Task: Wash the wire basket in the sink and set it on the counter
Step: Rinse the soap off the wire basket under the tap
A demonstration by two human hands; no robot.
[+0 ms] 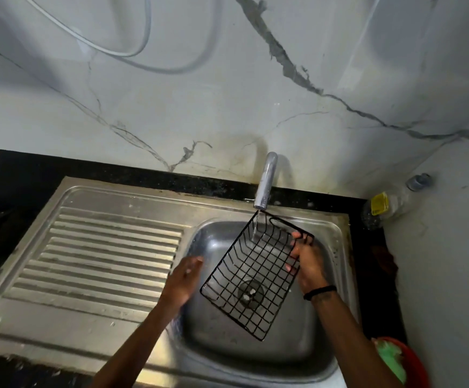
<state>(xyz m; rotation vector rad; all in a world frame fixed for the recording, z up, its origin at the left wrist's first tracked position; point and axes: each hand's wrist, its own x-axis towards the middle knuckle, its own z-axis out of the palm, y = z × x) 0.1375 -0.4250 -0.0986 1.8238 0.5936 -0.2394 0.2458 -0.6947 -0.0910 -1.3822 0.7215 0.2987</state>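
Note:
A black wire basket (251,278) hangs tilted over the steel sink bowl (216,329), its far end under a thin stream of water from the grey tap (265,182). My right hand (307,261) grips the basket's right rim, fingers curled through the wires. My left hand (184,278) hovers just left of the basket with its fingers straight, apart from the wires. The drain shows through the mesh.
The ribbed steel drainboard (96,256) lies left of the bowl. Black counter (9,186) runs along the back and left. A clear bottle with a yellow label (387,204) stands in the right corner. A red bowl holding a green scrubber (404,362) sits at the lower right.

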